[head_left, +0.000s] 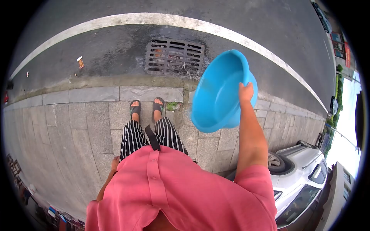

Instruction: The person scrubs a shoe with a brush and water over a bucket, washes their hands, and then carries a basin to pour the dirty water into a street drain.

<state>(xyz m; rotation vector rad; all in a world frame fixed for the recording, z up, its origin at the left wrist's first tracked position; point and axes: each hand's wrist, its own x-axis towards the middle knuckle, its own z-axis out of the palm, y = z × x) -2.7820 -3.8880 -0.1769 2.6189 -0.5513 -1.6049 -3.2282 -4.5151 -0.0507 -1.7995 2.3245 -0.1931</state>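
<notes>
A light blue plastic basin [217, 94] hangs tilted on its side, its hollow facing left, out over the kerb. My right hand [246, 93] grips it by the right rim, fingers wrapped over the edge. Its inside has a wet-looking sheen. Left of the basin, a metal drain grate [175, 56] is set in the road, with dark wet asphalt around it and litter showing through its slots. My left hand [115, 163] hangs low beside the striped trousers [135, 136]; its fingers are mostly hidden against my side.
My sandalled feet [157, 107] stand on stone paving behind the grey kerb [150, 93]. A silver car [304, 181] is parked at lower right. A white line [154, 18] runs along the road. Scraps of litter [80, 62] lie near the gutter at left.
</notes>
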